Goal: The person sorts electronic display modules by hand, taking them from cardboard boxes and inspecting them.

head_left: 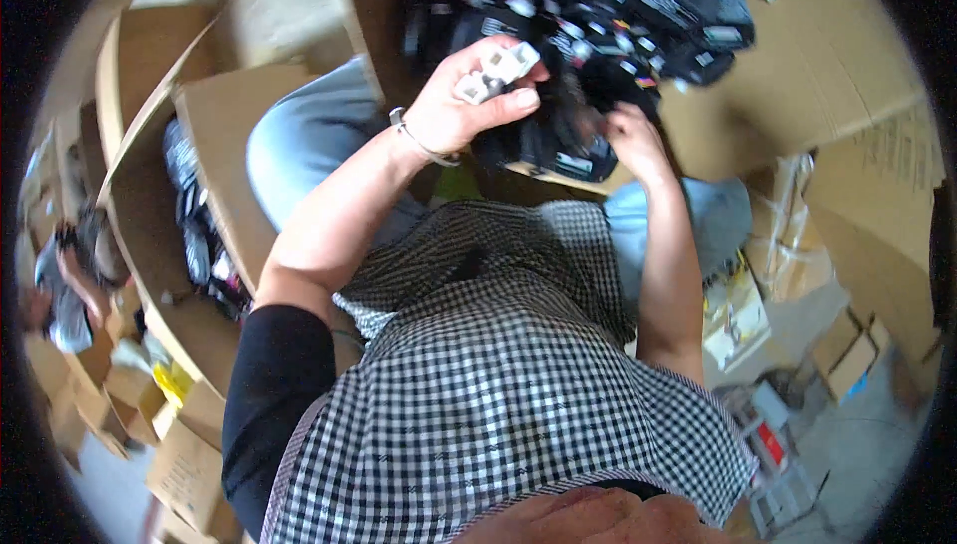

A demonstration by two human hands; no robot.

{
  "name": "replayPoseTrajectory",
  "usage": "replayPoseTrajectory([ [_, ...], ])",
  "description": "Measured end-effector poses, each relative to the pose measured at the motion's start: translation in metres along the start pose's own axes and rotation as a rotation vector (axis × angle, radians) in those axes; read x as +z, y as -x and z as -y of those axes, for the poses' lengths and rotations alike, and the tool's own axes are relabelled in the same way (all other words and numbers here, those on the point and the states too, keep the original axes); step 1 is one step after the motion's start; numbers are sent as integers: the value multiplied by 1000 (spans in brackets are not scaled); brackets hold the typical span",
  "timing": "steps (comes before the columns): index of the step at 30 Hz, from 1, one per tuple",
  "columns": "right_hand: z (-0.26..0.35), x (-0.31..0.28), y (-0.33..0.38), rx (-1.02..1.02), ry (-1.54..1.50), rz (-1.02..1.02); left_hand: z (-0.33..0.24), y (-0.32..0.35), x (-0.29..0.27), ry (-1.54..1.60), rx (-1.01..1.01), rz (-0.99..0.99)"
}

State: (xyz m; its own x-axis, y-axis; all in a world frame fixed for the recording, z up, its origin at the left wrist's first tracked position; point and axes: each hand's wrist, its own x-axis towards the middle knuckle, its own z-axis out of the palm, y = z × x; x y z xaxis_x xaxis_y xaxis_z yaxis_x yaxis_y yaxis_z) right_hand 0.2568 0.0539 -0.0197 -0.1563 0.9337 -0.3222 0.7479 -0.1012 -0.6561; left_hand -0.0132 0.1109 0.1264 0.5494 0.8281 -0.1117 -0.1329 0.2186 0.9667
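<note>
My left hand (439,110) is closed around a few white, blocky plastic pieces (510,63) with square openings, which look like connector housings. They rest between thumb and fingers, palm turned up. To its right, my right hand (641,150) has its fingers curled together at the near edge of a heap of black cable bundles (663,5). Motion blurs its fingertips, and what they grip cannot be made out. A black bundle with a pale label (575,162) lies between the two hands, just beyond my lap. White connector ends and small coloured bits show throughout the heap.
Cardboard (817,55) spreads under and right of the heap. An open carton (224,175) at left holds black bundles in plastic bags (194,225). Another person (70,290) is at far left among boxes. Grey crates (773,444) stand on the floor at lower right.
</note>
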Motion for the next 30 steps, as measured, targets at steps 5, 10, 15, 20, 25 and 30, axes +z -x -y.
replayPoseTrajectory([
  [5, 5, 42, 13, 262, 156, -33, -80, 66, -62, -209, 482, -466],
  [10, -2, 72, -5, 190, 130, 35, -157, 188, -115, -235, 1068, -779],
  [15, -54, 107, -16, 54, -53, 98, -98, 244, -204, -1004, 756, -1520],
  [20, -22, 127, -38, 653, -993, 297, -29, 305, -218, -1267, -515, -1470],
  [25, -30, 156, -55, 845, -1110, 25, -31, 286, -189, -1366, -1180, -846],
  [30, -16, 186, -64, 673, -1251, -167, -85, 216, -139, -2038, -329, -964],
])
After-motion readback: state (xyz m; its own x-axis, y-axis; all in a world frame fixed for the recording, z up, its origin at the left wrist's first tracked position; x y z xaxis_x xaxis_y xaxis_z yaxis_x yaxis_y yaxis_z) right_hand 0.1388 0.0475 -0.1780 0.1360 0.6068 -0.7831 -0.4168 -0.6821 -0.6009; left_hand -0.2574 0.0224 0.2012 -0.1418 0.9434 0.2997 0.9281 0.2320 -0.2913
